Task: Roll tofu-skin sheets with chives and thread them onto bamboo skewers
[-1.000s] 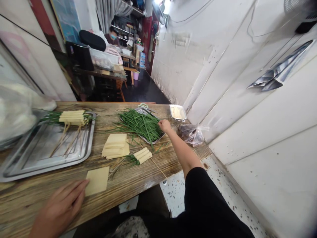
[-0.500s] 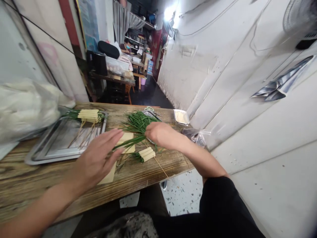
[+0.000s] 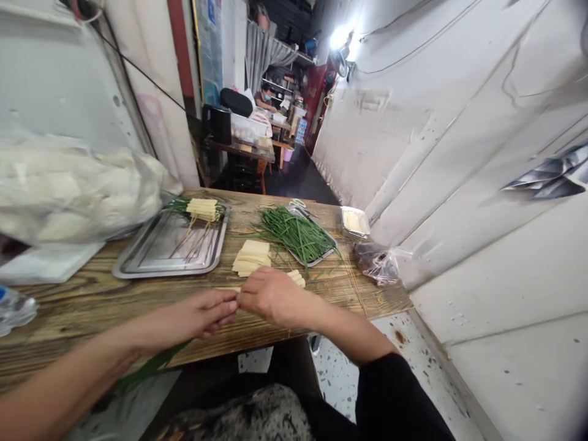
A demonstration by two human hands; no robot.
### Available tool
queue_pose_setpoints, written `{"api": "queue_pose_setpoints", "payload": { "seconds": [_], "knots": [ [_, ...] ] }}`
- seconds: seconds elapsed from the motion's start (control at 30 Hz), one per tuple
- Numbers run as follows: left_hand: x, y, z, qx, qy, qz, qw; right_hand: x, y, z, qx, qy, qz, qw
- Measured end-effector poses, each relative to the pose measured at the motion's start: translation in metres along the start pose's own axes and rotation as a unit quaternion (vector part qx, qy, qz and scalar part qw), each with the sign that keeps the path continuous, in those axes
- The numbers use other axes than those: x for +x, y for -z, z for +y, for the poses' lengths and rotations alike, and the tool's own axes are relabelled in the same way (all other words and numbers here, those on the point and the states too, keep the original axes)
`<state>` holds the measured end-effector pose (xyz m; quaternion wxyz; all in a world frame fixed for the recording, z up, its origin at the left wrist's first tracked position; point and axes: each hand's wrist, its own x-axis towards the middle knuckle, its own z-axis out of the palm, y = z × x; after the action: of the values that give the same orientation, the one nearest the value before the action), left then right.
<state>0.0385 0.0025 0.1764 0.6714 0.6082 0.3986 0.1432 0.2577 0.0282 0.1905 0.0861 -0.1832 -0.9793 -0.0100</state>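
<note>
My left hand (image 3: pixel 202 313) and my right hand (image 3: pixel 266 297) meet fingertip to fingertip over the front of the wooden table (image 3: pixel 92 300). Both are closed around a pale tofu-skin sheet and a bunch of green chives, whose long ends (image 3: pixel 151 366) hang past the table edge under my left forearm. Just beyond my right hand lie a finished roll on a skewer (image 3: pixel 297 278) and a stack of tofu-skin sheets (image 3: pixel 250 257). Further back sits a metal tray of loose chives (image 3: pixel 298 233).
A large steel tray (image 3: pixel 169 248) at the left holds skewered rolls (image 3: pixel 202 209). A bulging plastic bag (image 3: pixel 68 190) lies far left. A small metal dish (image 3: pixel 354 222) and a dark plastic bag (image 3: pixel 376 262) sit near the right wall. A person sits far back.
My right hand has pulled chives from the tray to the table front. My left hand left the single sheet's side and joined it. Both hands now close on the sheet and chives.
</note>
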Motion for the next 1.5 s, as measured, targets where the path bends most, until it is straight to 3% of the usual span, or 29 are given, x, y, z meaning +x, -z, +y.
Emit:
{"api": "queue_pose_setpoints", "payload": {
  "seconds": [0.1, 0.17, 0.3, 0.37, 0.67, 0.9, 1.03, 1.17, 1.27, 1.37, 1.43, 1.5],
  "knots": [
    [-0.003, -0.003, -0.025, -0.005, 0.036, 0.006, 0.999, -0.012, -0.025, -0.012, 0.126, -0.025, 0.04, 0.991],
    [-0.005, -0.006, -0.038, -0.049, 0.055, 0.004, 0.997, -0.025, -0.037, -0.017, 0.238, -0.063, 0.097, 0.964],
    [-0.008, -0.014, -0.046, -0.13, 0.047, 0.039, 0.99, -0.049, -0.054, -0.025, 0.399, -0.231, 0.234, 0.856],
    [-0.007, -0.018, -0.044, -0.143, 0.04, 0.054, 0.988, -0.055, -0.063, -0.029, 0.428, -0.27, 0.258, 0.823],
    [0.002, -0.026, -0.041, -0.139, 0.028, 0.044, 0.989, -0.041, -0.087, -0.044, 0.444, -0.307, 0.256, 0.802],
    [0.0, -0.025, -0.037, -0.172, 0.039, 0.035, 0.984, -0.036, -0.104, -0.028, 0.521, -0.322, 0.312, 0.726],
    [0.001, -0.026, -0.033, -0.196, 0.055, 0.025, 0.979, -0.033, -0.11, -0.022, 0.55, -0.314, 0.291, 0.717],
    [0.003, -0.023, -0.034, -0.207, 0.05, 0.03, 0.977, -0.034, -0.106, -0.023, 0.525, -0.316, 0.281, 0.739],
    [0.006, -0.02, -0.037, -0.197, 0.056, 0.029, 0.978, -0.035, -0.094, -0.029, 0.369, -0.332, 0.273, 0.824],
    [0.011, -0.02, -0.039, -0.158, 0.089, 0.049, 0.982, -0.034, -0.082, -0.04, 0.106, -0.316, 0.195, 0.923],
    [0.017, -0.022, -0.04, -0.113, 0.103, 0.064, 0.986, -0.031, -0.082, -0.049, -0.013, -0.264, 0.119, 0.957],
    [0.025, -0.024, -0.04, -0.064, 0.107, 0.064, 0.99, -0.026, -0.088, -0.058, -0.068, -0.227, 0.075, 0.969]
  ]
}}
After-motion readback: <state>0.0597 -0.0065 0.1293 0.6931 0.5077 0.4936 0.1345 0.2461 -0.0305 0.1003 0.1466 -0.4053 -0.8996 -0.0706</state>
